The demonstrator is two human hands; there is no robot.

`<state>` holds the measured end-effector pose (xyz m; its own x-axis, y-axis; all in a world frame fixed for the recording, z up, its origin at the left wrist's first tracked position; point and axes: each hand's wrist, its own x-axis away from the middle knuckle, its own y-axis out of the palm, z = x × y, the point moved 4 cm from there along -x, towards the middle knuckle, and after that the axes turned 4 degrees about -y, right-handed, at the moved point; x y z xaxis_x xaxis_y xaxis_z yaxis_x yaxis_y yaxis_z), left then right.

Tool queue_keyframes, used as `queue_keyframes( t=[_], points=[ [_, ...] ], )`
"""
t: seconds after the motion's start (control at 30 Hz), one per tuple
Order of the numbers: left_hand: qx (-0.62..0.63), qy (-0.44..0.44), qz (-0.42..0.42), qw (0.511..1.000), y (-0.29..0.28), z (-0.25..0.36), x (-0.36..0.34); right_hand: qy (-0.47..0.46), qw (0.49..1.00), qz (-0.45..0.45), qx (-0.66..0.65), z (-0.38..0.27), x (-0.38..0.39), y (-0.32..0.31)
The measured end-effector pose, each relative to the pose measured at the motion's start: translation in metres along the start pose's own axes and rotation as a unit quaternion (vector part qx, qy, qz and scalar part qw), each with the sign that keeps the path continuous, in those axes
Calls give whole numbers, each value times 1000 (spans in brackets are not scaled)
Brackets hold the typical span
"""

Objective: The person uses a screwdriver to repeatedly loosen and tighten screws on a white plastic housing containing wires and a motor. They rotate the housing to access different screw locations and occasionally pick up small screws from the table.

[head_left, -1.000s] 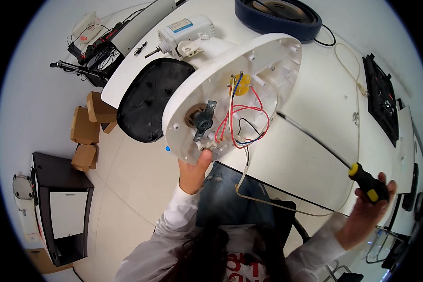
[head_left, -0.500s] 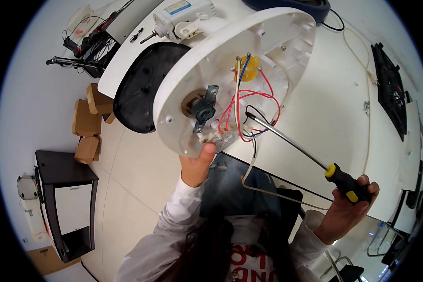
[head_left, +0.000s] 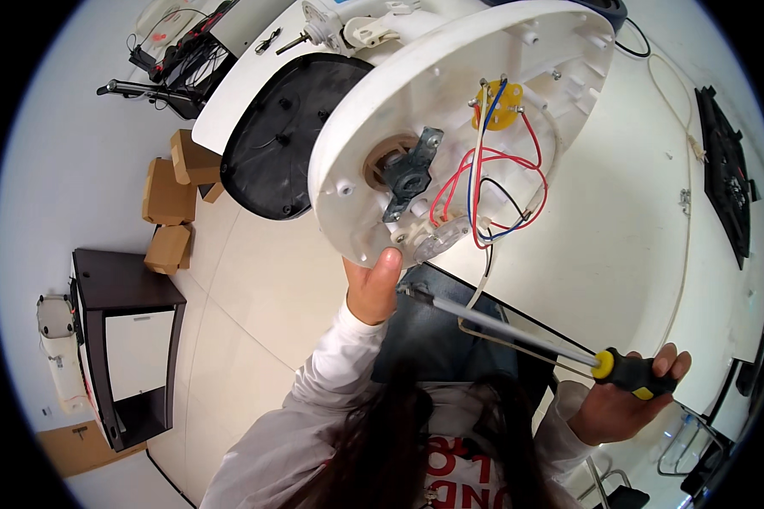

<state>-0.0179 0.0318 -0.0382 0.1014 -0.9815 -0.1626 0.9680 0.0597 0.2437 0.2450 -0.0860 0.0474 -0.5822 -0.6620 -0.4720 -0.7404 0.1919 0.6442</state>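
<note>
my left hand [head_left: 372,288] grips the opened white housing [head_left: 446,102], its wires [head_left: 477,178] attached; my right hand [head_left: 621,411], curled, holds the screwdriver [head_left: 535,339], whose tip sits on no screw.

The white plastic oval housing [head_left: 450,93] is held tilted around one o'clock, its hollow side showing: a dark bracket [head_left: 412,181] sits toward its eight o'clock end, a yellow disc [head_left: 507,112] toward two o'clock, with loose red, blue, white and black wires [head_left: 477,170] looping from it. The screwdriver [head_left: 539,341] has its black-and-yellow handle [head_left: 637,375] at four o'clock, its metal shank pointing toward ten.
</note>
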Motion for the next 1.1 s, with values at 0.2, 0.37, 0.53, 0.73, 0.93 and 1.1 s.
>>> queue_keyframes(
  t=[0.2,0.37,0.53,0.73,0.93,1.1],
  points=[
    [0,22,-1,1000,8,7,-1,25,980,-103,170,2,7,9],
    [2,23,59,998,3,0,-2,20,981,-96,169,4,10,7],
    [97,27,70,992,-7,-9,-3,16,981,-88,171,2,12,7],
    [-18,32,67,997,11,7,-3,34,983,-85,157,2,15,3],
    [77,33,53,995,-5,-9,-1,14,982,-101,161,2,14,6],
    [79,33,69,994,-4,-9,0,-7,989,-64,131,2,15,7]
  ],
)
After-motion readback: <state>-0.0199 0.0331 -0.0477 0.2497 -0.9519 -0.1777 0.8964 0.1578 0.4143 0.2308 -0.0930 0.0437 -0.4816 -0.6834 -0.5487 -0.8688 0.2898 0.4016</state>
